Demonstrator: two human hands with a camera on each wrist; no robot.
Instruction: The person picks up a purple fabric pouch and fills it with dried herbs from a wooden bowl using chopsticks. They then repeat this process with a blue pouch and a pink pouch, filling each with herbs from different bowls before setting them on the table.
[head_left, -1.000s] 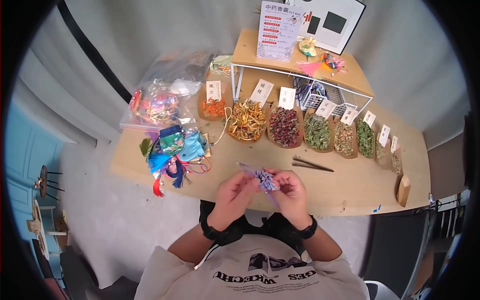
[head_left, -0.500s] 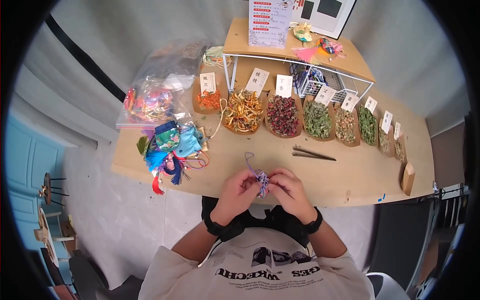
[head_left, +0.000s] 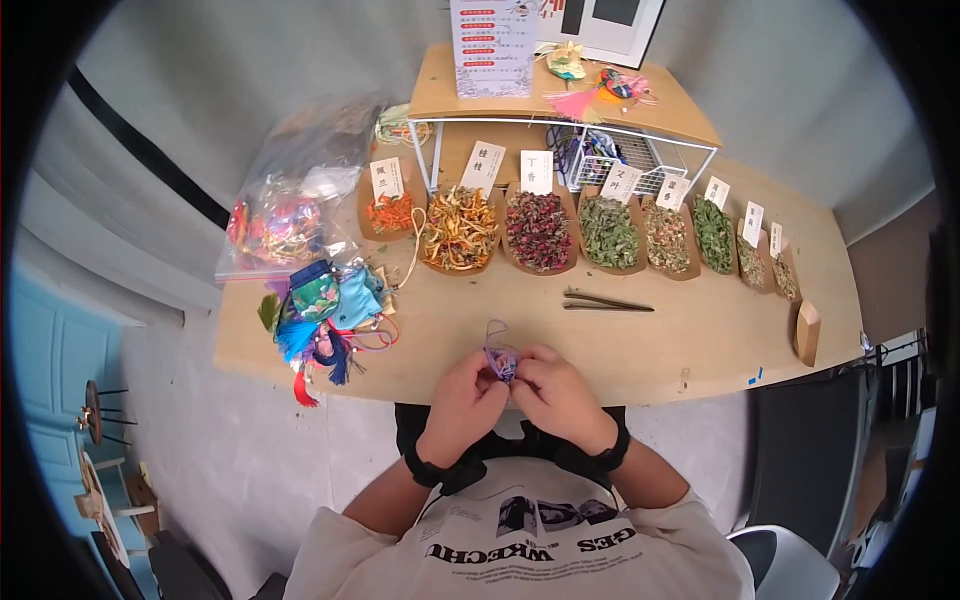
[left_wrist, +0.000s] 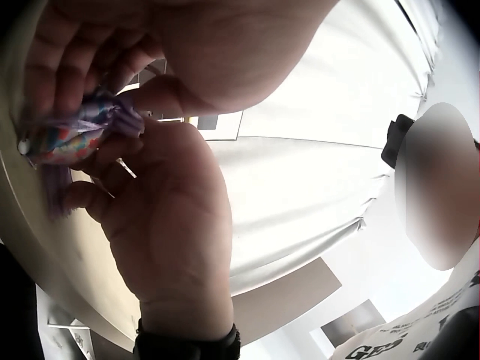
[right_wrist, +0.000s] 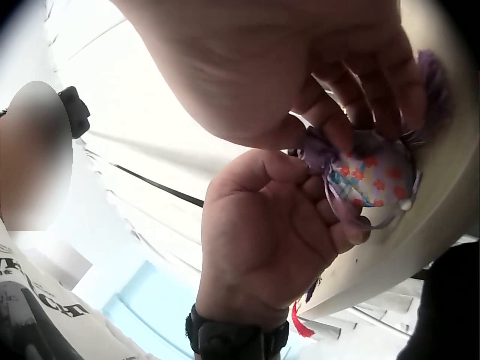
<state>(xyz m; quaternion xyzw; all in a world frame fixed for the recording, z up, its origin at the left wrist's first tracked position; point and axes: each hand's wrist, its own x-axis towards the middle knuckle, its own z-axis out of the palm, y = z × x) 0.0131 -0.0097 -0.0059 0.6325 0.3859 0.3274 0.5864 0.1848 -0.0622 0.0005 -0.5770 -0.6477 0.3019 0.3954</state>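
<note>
Both hands meet at the table's front edge over a small drawstring sachet (right_wrist: 375,176) of pale purple cloth with red flowers. My left hand (head_left: 463,398) pinches it near its gathered purple neck, fingers curled around it. From the other side, my right hand (head_left: 560,392) pinches the same gathered part with thumb and fingertips. A thin purple cord (head_left: 496,328) loops up past the left fingers. The purple tassel (right_wrist: 433,94) hangs at the sachet's end in the right wrist view. In the head view the fingers hide most of the sachet.
Several paper trays of dried herbs, among them dark red buds (head_left: 538,231), line the table's back. Dark tweezers (head_left: 608,301) lie before them. Sachets with tassels (head_left: 325,310) and a plastic bag (head_left: 290,220) are at left. A wooden shelf (head_left: 590,105) stands behind.
The hands have drawn closer together and now cover more of the sachet, whose ruffled neck showed plainly before. The purple cord loop has come to stand up beyond the fingers. The head view has shifted.
</note>
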